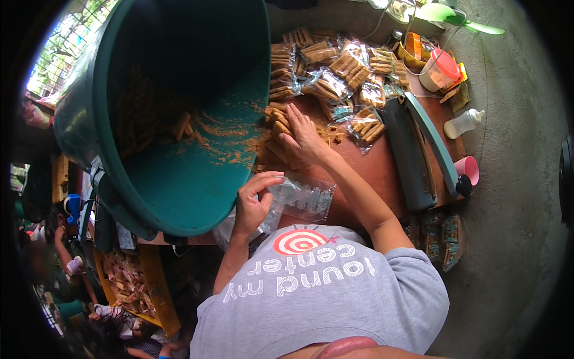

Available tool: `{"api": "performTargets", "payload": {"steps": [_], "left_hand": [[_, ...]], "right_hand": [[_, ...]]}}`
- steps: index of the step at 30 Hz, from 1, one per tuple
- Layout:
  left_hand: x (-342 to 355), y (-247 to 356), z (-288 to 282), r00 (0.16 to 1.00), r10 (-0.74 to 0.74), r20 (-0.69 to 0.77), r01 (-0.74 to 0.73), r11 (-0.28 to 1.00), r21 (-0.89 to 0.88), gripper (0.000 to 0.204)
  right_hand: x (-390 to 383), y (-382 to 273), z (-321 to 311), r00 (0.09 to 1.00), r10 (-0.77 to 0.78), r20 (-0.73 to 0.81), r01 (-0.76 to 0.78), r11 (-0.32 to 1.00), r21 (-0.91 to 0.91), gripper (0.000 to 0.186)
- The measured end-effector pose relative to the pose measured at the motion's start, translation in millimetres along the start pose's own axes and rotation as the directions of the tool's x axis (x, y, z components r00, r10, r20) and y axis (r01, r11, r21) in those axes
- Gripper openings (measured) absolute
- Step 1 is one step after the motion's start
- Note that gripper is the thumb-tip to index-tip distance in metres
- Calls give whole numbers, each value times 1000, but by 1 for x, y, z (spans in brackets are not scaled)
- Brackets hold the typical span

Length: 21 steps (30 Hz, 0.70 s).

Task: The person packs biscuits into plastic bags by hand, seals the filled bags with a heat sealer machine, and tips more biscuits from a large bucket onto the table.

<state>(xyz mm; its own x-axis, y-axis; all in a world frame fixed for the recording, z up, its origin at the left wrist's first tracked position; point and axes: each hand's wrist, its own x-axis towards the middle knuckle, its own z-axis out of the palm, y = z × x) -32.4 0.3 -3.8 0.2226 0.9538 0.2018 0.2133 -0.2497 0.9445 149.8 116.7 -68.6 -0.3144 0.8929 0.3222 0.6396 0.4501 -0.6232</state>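
Under right hand, sticks part-hidden

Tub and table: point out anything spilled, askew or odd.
The tub is tipped over rather than upright, with crumbs streaked inside. More crumbs lie loose on the table by the right hand, so they look spilled.

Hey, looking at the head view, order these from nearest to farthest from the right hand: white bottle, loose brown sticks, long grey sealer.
From the right hand:
1. Loose brown sticks, right at the fingers.
2. Long grey sealer, to the right.
3. White bottle, farther right, beyond the sealer.
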Motion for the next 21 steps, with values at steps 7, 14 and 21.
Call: {"api": "performTargets", "payload": {"steps": [7,14,21], "left_hand": [[-2,-2,0,1000,19,-21,-19,1000,-22,40],[8,0,8,996,82,24,-82,996,-24,40],[19,11,5,993,113,35,-114,993,17,41]], "right_hand": [[8,4,16,999,-33,-1,32,991,-133,68],[9,6,30,996,-82,29,76,984,163,67],[-12,6,-4,996,84,-32,-73,963,261,68]]}}
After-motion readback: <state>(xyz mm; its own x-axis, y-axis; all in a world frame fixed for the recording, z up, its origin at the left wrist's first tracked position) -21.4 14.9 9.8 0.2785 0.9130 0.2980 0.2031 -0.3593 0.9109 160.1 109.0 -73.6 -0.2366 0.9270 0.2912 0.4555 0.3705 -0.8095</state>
